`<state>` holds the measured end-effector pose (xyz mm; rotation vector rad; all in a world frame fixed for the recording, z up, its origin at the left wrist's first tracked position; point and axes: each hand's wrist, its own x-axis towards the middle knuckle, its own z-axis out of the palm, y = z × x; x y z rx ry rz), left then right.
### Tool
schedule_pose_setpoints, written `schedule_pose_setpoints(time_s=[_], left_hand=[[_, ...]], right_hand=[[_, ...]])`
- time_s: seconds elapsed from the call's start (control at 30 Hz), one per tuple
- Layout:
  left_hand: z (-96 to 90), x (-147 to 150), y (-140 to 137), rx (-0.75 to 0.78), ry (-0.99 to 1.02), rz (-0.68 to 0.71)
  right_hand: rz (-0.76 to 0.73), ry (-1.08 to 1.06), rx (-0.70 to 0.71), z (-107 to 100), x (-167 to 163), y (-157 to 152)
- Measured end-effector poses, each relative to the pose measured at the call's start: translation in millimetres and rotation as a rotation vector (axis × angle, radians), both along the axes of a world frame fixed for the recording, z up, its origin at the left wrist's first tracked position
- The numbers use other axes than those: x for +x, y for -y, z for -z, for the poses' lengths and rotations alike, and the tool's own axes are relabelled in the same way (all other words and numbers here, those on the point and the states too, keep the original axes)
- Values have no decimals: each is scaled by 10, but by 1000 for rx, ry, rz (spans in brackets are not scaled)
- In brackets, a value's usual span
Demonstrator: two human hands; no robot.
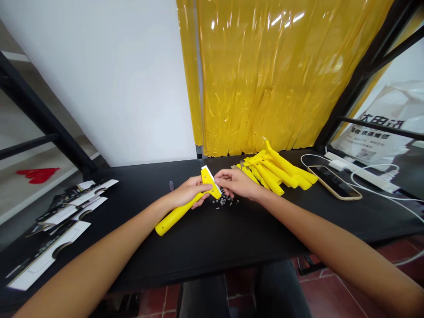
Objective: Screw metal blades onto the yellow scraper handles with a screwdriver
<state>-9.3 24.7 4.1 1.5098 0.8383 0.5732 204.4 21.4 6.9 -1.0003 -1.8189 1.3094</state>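
My left hand is closed around the neck of a yellow scraper, its thumb lying on the head. The scraper's handle slants down to the left, and a white strip runs along the far edge of its head. At that edge my right hand has its fingers pinched together. Whatever sits between those fingertips is too small to make out. Below the right hand, small screws and nuts lie scattered on the black table. A small object with a clear purplish handle rests behind my left hand.
Several more yellow scrapers are piled right of my right hand. Farther right lie a phone, white cables and a power strip. Printed cards are stacked at the left. A yellow plastic curtain hangs behind the table.
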Motion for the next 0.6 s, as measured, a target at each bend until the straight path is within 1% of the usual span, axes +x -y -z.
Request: schedule_pose_setpoints(time_s=[0.23,0.6], left_hand=[[-46,29,55,22,-24,13],[3,1,10,-4,11,19]], right_hand=[[-56,-15,12,17,19,-7],[-87,-16,-4,-8,32,-1]])
